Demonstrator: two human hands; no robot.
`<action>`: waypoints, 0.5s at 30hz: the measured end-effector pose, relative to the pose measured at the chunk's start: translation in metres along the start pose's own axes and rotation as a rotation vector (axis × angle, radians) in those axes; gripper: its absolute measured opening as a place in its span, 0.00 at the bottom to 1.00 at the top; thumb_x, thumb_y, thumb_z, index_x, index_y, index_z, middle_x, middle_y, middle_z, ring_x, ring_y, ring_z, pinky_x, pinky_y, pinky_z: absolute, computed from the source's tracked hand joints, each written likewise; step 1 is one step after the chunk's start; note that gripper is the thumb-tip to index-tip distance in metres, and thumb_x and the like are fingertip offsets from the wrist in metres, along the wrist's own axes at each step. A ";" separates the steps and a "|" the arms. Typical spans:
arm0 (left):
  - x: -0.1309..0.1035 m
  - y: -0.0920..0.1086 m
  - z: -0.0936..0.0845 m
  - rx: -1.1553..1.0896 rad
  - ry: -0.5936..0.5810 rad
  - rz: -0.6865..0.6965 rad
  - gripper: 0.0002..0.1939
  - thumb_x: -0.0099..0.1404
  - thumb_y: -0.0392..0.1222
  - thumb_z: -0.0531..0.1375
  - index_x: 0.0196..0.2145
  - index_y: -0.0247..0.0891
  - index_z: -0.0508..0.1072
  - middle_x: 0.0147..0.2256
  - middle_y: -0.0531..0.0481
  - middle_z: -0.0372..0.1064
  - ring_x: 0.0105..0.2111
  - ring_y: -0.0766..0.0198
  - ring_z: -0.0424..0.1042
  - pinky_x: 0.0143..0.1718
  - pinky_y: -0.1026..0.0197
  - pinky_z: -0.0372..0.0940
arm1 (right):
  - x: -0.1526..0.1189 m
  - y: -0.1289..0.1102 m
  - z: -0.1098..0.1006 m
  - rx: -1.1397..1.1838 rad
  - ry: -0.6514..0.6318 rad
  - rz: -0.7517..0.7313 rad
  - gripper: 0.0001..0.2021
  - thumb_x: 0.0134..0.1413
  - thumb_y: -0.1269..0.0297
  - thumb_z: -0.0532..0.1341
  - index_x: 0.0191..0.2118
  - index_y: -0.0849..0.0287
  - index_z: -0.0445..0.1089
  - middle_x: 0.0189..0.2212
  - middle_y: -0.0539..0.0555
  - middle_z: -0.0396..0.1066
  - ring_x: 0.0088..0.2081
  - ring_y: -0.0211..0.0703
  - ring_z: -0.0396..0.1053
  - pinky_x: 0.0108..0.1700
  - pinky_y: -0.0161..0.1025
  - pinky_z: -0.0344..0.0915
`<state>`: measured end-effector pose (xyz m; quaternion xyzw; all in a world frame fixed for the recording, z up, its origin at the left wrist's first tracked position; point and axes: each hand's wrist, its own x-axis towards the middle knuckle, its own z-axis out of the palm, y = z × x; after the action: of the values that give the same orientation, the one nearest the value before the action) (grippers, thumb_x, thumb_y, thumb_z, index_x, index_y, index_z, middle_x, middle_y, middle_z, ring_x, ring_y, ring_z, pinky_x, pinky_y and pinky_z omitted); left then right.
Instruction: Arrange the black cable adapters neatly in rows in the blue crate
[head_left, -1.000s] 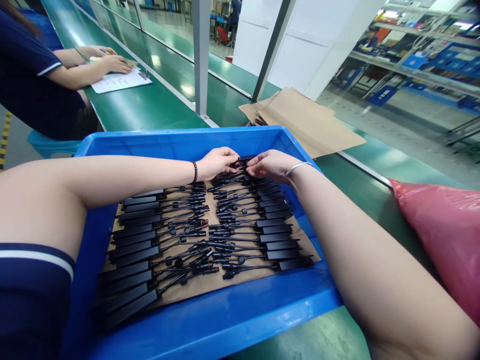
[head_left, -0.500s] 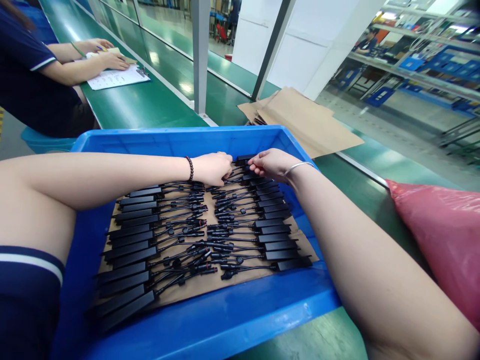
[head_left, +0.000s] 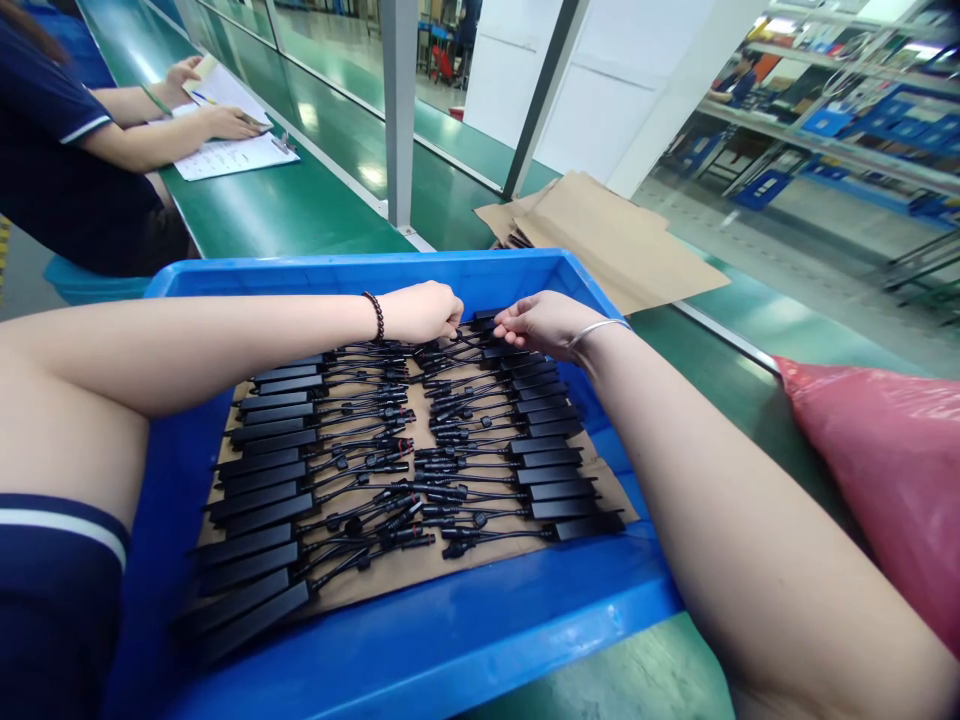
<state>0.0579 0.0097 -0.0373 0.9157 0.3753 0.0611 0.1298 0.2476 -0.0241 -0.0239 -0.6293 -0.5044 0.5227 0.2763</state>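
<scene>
A blue plastic bin (head_left: 420, 635) holds two columns of slim black box-shaped modules with short cables, their connectors pointing to the middle. At the far end of the bin, my left hand (head_left: 424, 312) is closed, its curled fingertips on a thin black cable (head_left: 471, 328). Just right of it, my right hand (head_left: 541, 324) pinches with thumb and fingers at the same cable, beside a black module (head_left: 487, 314) by the far wall. The fingers partly hide their hold. Brown cardboard (head_left: 401, 585) lies under the modules.
Brown cardboard sheets (head_left: 600, 240) are stacked behind the bin at right. A red plastic bag (head_left: 877, 470) lies to the right. Grey posts (head_left: 399, 120) rise beyond the bin. At left, a co-worker handles papers over a clipboard (head_left: 240, 155) on the green bench (head_left: 300, 215).
My left hand has lifted slightly and moved away from me, uncovering more cables. My right hand has barely shifted. The co-worker has raised a sheet of paper.
</scene>
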 end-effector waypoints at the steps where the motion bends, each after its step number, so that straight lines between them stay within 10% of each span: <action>1: 0.000 0.000 0.002 0.013 0.013 0.028 0.07 0.51 0.42 0.58 0.26 0.36 0.72 0.30 0.48 0.66 0.32 0.62 0.64 0.37 0.64 0.55 | 0.001 0.000 0.000 -0.013 -0.007 0.000 0.06 0.47 0.77 0.61 0.23 0.64 0.65 0.21 0.53 0.68 0.17 0.28 0.59 0.22 0.29 0.61; 8: -0.007 0.012 -0.003 0.099 0.115 0.158 0.07 0.57 0.40 0.55 0.28 0.35 0.71 0.29 0.45 0.66 0.40 0.55 0.63 0.43 0.58 0.54 | -0.003 -0.006 0.001 -0.093 -0.020 -0.013 0.06 0.51 0.69 0.60 0.25 0.63 0.66 0.17 0.50 0.62 0.15 0.27 0.54 0.16 0.28 0.50; 15: -0.001 0.020 0.012 -0.648 0.274 -0.040 0.11 0.51 0.38 0.63 0.34 0.35 0.69 0.26 0.51 0.67 0.29 0.65 0.68 0.36 0.60 0.64 | 0.000 -0.006 0.002 -0.059 0.096 -0.024 0.09 0.54 0.69 0.54 0.23 0.61 0.62 0.14 0.47 0.56 0.14 0.28 0.52 0.16 0.29 0.50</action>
<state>0.0727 -0.0072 -0.0433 0.8027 0.3683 0.2968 0.3633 0.2440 -0.0218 -0.0188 -0.6554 -0.5132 0.4735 0.2881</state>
